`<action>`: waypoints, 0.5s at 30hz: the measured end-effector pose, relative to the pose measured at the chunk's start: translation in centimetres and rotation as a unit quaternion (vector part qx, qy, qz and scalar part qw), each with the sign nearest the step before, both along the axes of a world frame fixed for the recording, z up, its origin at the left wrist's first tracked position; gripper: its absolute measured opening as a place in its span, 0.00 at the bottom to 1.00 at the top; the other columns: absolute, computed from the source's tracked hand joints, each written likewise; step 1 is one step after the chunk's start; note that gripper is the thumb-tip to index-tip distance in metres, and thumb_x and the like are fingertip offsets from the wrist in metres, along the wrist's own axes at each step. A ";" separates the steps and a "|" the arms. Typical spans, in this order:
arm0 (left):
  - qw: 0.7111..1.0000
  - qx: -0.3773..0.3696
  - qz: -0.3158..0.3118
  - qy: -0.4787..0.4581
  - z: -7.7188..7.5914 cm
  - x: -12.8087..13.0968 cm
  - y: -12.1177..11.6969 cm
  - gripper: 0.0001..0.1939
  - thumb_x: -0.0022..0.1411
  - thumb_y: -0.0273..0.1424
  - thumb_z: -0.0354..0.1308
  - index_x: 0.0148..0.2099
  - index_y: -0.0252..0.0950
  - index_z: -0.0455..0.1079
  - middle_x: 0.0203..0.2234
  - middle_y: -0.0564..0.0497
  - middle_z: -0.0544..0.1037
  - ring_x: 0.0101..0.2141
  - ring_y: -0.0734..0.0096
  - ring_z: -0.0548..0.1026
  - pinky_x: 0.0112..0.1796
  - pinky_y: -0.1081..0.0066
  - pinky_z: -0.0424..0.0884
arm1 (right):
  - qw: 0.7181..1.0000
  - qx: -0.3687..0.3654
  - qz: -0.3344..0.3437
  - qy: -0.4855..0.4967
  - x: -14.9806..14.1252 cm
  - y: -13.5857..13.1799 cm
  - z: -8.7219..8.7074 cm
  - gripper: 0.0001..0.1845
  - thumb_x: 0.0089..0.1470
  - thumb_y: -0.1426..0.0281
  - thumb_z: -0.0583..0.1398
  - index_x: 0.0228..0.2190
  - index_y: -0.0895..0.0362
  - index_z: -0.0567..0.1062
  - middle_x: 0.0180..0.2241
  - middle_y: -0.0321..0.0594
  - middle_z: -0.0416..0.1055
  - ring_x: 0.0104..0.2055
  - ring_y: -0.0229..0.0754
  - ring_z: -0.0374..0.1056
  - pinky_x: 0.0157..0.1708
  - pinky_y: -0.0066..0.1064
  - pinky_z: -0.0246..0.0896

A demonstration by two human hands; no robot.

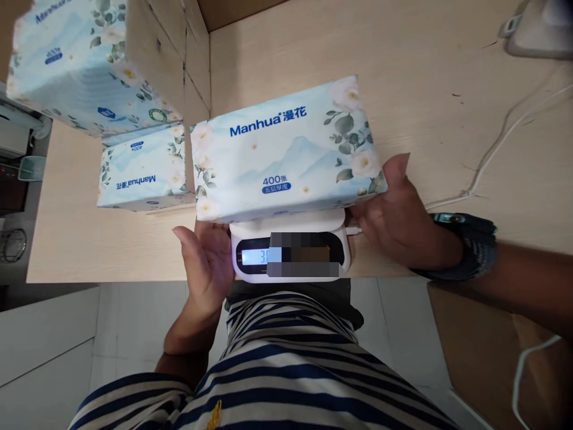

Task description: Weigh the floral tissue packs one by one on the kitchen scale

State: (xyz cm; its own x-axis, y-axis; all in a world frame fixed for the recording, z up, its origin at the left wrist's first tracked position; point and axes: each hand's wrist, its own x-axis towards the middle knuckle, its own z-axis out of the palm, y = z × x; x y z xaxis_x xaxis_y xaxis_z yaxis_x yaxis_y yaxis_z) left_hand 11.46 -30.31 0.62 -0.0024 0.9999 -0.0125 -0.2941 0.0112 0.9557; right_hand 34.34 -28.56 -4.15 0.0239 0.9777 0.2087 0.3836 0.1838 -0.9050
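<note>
A pale blue tissue pack (286, 149) printed "Manhua" lies flat on a small white scale (290, 251) at the near edge of the wooden table (425, 89). The scale's lit display faces me. My left hand (203, 266) is open, palm turned toward the scale's left side, fingers under the pack's left end. My right hand (394, 215) cups the pack's right end, thumb up against its side, a black watch on the wrist.
Two more tissue packs (143, 170) (85, 65) lie at the left by cardboard boxes (179, 54). A white cable (496, 149) runs across the table's right side toward a grey device (541, 30). A brown box (492, 352) stands at lower right.
</note>
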 end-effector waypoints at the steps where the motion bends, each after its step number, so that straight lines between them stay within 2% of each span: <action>1: 1.000 -0.003 -0.001 -0.003 0.0 0.0 0.0 0.45 0.72 0.67 0.39 0.77 0.48 0.62 0.69 0.45 0.76 0.78 0.51 0.60 0.77 0.53 0.60 | 0.999 -0.021 0.016 0.018 0.0 0.1 0.0 0.46 0.71 0.36 0.38 0.78 0.45 0.56 0.65 0.36 0.77 0.61 0.49 0.80 0.52 0.37 0.84; 4: 1.000 0.004 -0.009 -0.002 0.1 0.0 0.0 0.43 0.74 0.65 0.39 0.76 0.45 0.64 0.68 0.44 0.77 0.78 0.52 0.59 0.77 0.55 0.60 | 0.987 -0.099 0.065 0.105 -0.2 0.2 0.3 0.52 0.66 0.30 0.36 0.79 0.44 0.46 0.69 0.35 0.72 0.64 0.51 0.78 0.50 0.39 0.85; 6: 1.000 0.018 -0.017 0.012 0.0 -0.1 0.1 0.43 0.75 0.65 0.37 0.74 0.43 0.66 0.68 0.43 0.77 0.78 0.52 0.59 0.76 0.55 0.61 | 0.974 -0.133 0.087 0.163 -0.4 0.1 0.7 0.51 0.66 0.29 0.37 0.79 0.39 0.43 0.73 0.31 0.67 0.69 0.52 0.73 0.52 0.42 0.85; 9: 0.998 0.038 -0.025 0.044 -0.2 -0.2 0.2 0.45 0.74 0.66 0.34 0.73 0.43 0.68 0.67 0.43 0.78 0.77 0.52 0.61 0.76 0.54 0.62 | 0.955 -0.153 0.113 0.228 -0.7 -0.3 1.6 0.47 0.67 0.31 0.40 0.79 0.32 0.41 0.78 0.22 0.57 0.75 0.54 0.65 0.56 0.49 0.85; 11: 0.997 0.044 -0.030 0.059 -0.3 -0.4 0.3 0.46 0.73 0.66 0.31 0.73 0.45 0.68 0.66 0.44 0.79 0.77 0.54 0.62 0.76 0.55 0.62 | 0.944 -0.166 0.124 0.256 -0.7 -0.4 2.2 0.48 0.65 0.29 0.43 0.78 0.29 0.42 0.79 0.17 0.51 0.77 0.56 0.61 0.59 0.54 0.83; 13: 0.996 0.050 -0.032 0.067 -0.5 -0.4 0.3 0.46 0.74 0.65 0.28 0.71 0.45 0.70 0.67 0.45 0.78 0.77 0.55 0.61 0.76 0.55 0.60 | 0.944 -0.159 0.131 0.258 -0.4 -0.4 2.6 0.51 0.61 0.26 0.45 0.77 0.27 0.44 0.80 0.15 0.47 0.81 0.58 0.53 0.65 0.58 0.79; 15: 0.995 0.065 -0.033 0.069 -0.7 -0.5 0.2 0.45 0.75 0.64 0.28 0.71 0.45 0.71 0.69 0.46 0.76 0.77 0.55 0.61 0.77 0.54 0.58 | 0.956 -0.118 0.128 0.234 0.2 -0.4 2.6 0.46 0.62 0.27 0.46 0.76 0.23 0.49 0.80 0.09 0.43 0.84 0.53 0.42 0.75 0.58 0.65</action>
